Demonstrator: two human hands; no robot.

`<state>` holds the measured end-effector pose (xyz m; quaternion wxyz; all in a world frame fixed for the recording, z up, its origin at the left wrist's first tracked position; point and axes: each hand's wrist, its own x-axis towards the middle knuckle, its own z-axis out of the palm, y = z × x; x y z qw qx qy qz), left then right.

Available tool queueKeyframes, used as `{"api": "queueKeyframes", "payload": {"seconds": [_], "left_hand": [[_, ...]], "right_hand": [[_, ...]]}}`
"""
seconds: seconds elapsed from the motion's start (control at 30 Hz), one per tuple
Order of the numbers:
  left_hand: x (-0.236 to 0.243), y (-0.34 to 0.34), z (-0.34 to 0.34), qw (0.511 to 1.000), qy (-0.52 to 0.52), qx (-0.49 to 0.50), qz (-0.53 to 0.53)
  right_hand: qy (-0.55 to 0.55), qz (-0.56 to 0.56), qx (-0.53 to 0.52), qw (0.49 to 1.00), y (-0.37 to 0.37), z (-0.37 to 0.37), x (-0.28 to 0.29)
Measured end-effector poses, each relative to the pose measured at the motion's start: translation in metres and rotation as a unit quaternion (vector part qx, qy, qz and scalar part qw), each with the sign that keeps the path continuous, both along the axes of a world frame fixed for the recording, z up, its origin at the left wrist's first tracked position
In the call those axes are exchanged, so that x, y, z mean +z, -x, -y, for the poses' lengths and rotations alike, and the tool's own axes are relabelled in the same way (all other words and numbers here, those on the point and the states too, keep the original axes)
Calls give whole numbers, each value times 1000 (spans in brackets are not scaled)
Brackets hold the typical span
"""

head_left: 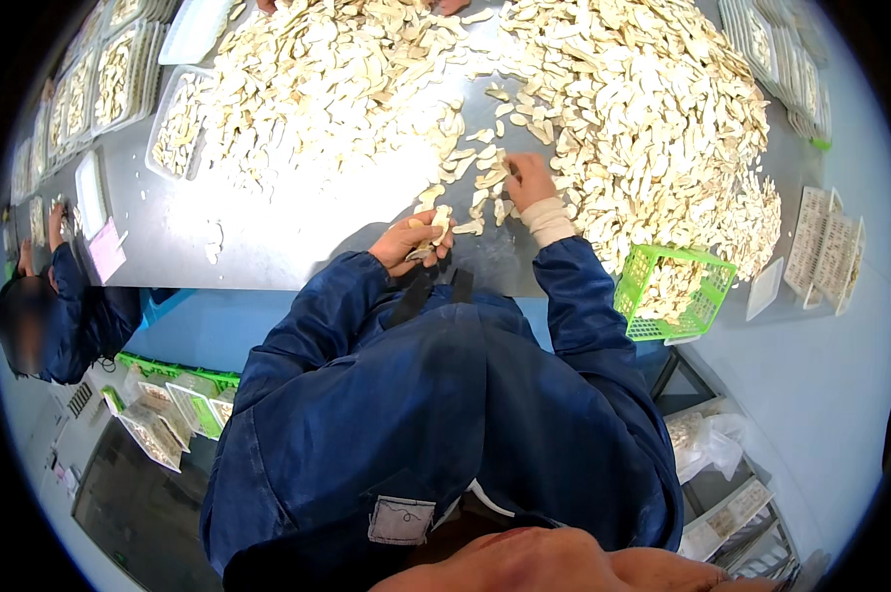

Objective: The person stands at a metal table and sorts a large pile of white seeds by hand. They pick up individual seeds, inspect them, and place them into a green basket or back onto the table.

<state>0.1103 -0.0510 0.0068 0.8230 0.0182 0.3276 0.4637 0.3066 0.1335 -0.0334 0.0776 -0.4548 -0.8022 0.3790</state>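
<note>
Pale, flat slices with darker edges, which look like dried mushroom slices, lie in a large heap at the right and another heap at the far left of the metal table. Near the table's front edge, my left hand is closed around several of these slices. My right hand is just beyond it, over loose slices between the heaps. Its fingers are curled together, and what they hold, if anything, is hidden.
A green basket with slices stands at the table's right front edge. Left of the heaps are a white tray of slices and stacked trays. Another person's sleeve shows at far left. More hands appear beyond the heap.
</note>
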Motion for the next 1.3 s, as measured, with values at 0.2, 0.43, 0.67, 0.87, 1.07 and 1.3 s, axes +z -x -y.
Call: {"api": "queueKeyframes", "payload": {"seconds": [0.2,0.43,0.67,0.87,1.07,1.3], "left_hand": [[0,2,4,999,16,39,-6],[-8,5,6,997,37,63,5],[-8,8,5,996,46,71,-35],[-9,9,7,979,114,153,75],[-26,5,14,979,102,157,81],[-5,9,3,965,74,253,5]], "right_hand": [[6,71,12,997,1,16,-12],[161,0,-18,987,-15,0,-4],[152,-72,-44,985,-3,-23,18],[258,-134,77,954,41,26,63],[100,-113,58,987,86,-1,3],[417,-211,-12,884,81,35,11]]}}
